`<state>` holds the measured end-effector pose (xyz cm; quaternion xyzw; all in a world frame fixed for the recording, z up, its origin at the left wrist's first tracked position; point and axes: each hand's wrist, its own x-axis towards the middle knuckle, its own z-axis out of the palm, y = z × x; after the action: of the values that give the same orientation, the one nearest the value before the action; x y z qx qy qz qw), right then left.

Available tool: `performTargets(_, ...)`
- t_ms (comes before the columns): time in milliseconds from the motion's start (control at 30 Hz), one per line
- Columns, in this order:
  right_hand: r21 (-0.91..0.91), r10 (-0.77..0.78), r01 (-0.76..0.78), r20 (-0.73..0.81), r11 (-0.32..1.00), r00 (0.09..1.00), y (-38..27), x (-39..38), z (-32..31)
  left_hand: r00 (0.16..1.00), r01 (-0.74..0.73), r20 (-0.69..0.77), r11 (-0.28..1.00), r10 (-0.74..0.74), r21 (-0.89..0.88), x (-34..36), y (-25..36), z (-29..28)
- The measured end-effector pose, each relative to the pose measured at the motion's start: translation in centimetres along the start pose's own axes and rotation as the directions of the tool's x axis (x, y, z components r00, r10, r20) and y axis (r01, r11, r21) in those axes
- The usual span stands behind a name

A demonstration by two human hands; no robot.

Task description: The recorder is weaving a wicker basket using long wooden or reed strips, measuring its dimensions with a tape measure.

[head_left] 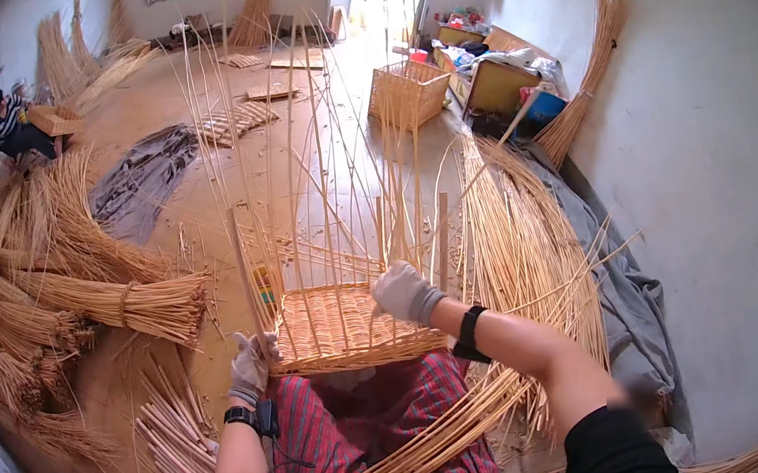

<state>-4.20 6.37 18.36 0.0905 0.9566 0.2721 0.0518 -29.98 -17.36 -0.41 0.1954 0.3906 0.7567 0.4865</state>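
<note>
A half-woven wicker basket (pixel 349 327) rests at my knees, its flat woven base facing up and long thin rods rising from its edges. Thicker wooden stakes (pixel 442 244) stand upright at its corners. My left hand (pixel 250 366), in a pale work glove, closes around the basket's near left corner at the foot of a stake. Over the right part of the base, my gloved right hand (pixel 406 294) is closed on a thin wicker rod, most of which the fingers hide. Loose wicker rods (pixel 414 443) lie across my lap on a red striped cloth (pixel 315 423).
Bundled rods (pixel 134 302) are piled at left, beside short sticks (pixel 178 440). A spread of long rods (pixel 519 263) lies at right. Farther off are a wicker crate (pixel 411 96), a cluttered cabinet (pixel 504 85) and a dark sheet (pixel 147 170). Another person (pixel 19 124) sits far left.
</note>
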Motion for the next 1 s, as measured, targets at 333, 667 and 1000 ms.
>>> performTargets(333,0.413,0.779,-0.733,0.084,0.54,0.621,-1.0,-5.6,0.1,0.994,-0.04,-0.092,0.993,0.05,0.109,-0.1,-0.5,0.0)
performTargets(667,0.956,-0.545,0.031,0.139,0.29,0.827,-18.0,-13.6,-4.3,0.974,-0.004,-0.216,0.959,0.068,0.283,-2.2,1.2,3.2)
performTargets(1000,0.828,-0.065,-0.018,0.065,0.56,0.996,-19.5,-25.6,-0.6,0.955,0.229,-0.001,0.736,-0.296,0.637,-14.5,8.1,7.7)
